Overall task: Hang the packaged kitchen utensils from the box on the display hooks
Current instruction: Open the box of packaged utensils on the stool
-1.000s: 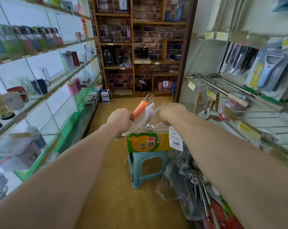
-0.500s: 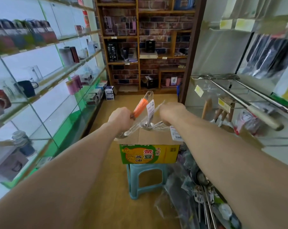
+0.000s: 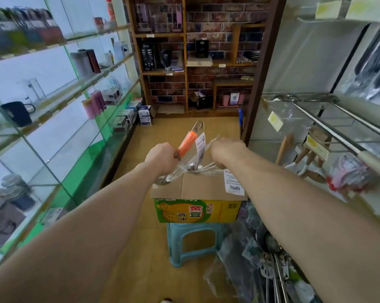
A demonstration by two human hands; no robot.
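Cardboard box [image 3: 197, 191] was seen resting on blue stool [image 3: 191, 243], w/ flaps open. Just above it, left hand [image 3: 163, 157] was closed round orange-handled utensil [image 3: 188, 143]; right hand [image 3: 227, 152] was clenched on clear-bagged utensil pkg [image 3: 203, 166]

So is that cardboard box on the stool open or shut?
Open: the cardboard box on the blue stool has its top flaps folded outward.
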